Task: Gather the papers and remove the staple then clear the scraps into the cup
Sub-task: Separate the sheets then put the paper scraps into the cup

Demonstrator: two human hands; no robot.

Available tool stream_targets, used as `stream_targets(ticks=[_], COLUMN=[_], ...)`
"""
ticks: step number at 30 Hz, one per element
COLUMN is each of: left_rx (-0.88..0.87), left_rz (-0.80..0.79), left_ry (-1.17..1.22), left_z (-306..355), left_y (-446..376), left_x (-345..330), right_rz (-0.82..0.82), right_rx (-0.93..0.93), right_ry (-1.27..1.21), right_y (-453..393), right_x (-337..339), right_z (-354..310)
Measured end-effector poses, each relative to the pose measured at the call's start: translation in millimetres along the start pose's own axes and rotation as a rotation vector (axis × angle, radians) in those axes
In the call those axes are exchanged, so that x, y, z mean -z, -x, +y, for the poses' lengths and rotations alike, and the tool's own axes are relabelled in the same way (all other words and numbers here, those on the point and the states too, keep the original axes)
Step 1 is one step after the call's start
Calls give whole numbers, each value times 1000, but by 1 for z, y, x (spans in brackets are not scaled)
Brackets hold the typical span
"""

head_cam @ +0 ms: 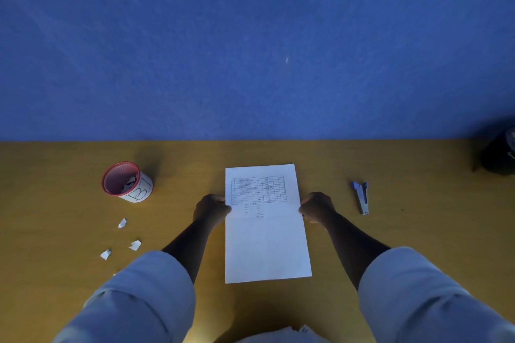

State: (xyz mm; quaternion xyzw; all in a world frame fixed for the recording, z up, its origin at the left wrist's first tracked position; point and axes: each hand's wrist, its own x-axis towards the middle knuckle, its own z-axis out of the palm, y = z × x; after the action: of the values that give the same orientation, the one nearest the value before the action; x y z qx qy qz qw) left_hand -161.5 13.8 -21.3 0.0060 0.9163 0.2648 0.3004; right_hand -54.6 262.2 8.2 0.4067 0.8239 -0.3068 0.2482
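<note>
Two rolled-up pale sleeves (139,295) fill the near edge, and between them a few more white sheets (281,335) peek in at the bottom of the view. Moving up the worktop (404,231), both hands are on the papers (267,248), which lie flat in the middle with a printed table on the far half. The left hand (211,209) grips the left edge, fingers curled over it; the right hand (317,207) pinches the right edge at the same height. Off to the left, three small white scraps (122,241) lie loose on the wood, well apart from the papers. To the right, beyond the right hand, a blue and grey staple remover (362,198) rests alone. Further back on the left stands the cup (126,182), red-rimmed, white-sided, tilted toward the camera, with some crumpled bits already inside. At the far right edge sits a dark object (498,156), too dim to make out. Behind it all, a blue wall (250,44).
</note>
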Motion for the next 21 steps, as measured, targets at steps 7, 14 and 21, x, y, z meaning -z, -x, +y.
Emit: stream_targets(ticks=[7,14,21], left_rx=[41,104,97], left_rz=[35,53,81], left_ry=[44,103,170], left_z=[-7,-31,-55], left_y=[7,18,27], left_x=[8,26,48], right_rz=[24,-19,-69], right_rx=[16,39,130], right_ry=[10,-105,-181], right_y=[9,20,37], right_x=[0,-12,-33], right_z=[-7,-39,-82])
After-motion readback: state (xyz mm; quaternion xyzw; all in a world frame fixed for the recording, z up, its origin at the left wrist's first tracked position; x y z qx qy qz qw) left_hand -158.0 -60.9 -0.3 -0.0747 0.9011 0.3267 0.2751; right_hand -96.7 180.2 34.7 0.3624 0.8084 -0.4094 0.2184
